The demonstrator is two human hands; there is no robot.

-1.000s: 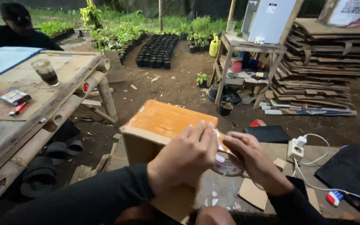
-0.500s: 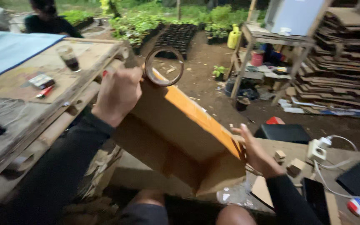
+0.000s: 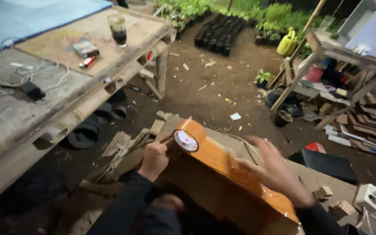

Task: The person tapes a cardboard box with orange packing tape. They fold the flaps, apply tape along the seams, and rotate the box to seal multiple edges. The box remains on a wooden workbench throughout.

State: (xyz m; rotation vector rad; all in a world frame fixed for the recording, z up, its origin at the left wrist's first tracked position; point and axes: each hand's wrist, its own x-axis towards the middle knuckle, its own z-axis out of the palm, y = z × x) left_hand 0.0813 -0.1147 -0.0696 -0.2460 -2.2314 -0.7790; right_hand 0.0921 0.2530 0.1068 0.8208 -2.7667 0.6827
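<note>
Your left hand (image 3: 154, 157) grips the tape roll (image 3: 189, 135) at the box's (image 3: 205, 191) far-left end. The tape strip (image 3: 240, 172) runs down-right under your flat, open right hand (image 3: 275, 172).

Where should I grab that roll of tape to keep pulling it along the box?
Probably by the core, from the left. The roll of tape stands on edge at the far end of the box, its open centre facing the left hand, which holds it there. The right hand rests on the laid strip, blurred.
</note>
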